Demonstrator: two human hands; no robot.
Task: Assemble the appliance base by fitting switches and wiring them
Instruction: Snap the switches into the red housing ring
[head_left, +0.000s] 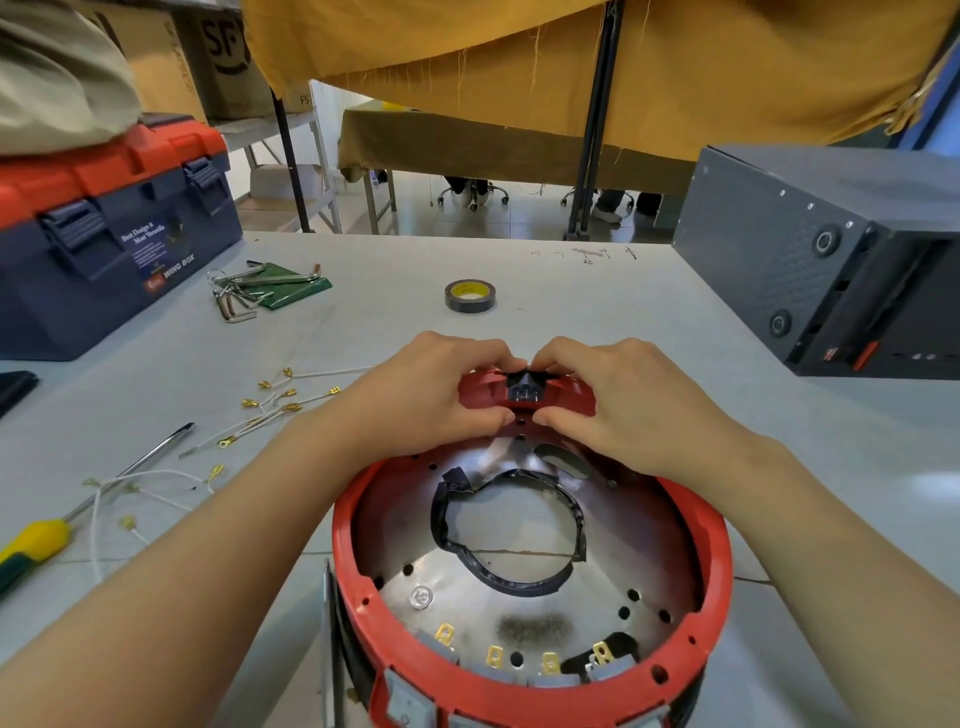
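Switch (524, 385) pinched by both hands' fingers (511, 415), prob. at base (719, 561) rim.

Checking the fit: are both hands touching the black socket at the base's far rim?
Touching. The head view shows the left hand and right hand pinching the black socket.

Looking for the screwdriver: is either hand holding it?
No, the screwdriver lies on the table while the left hand and right hand grip a black switch.
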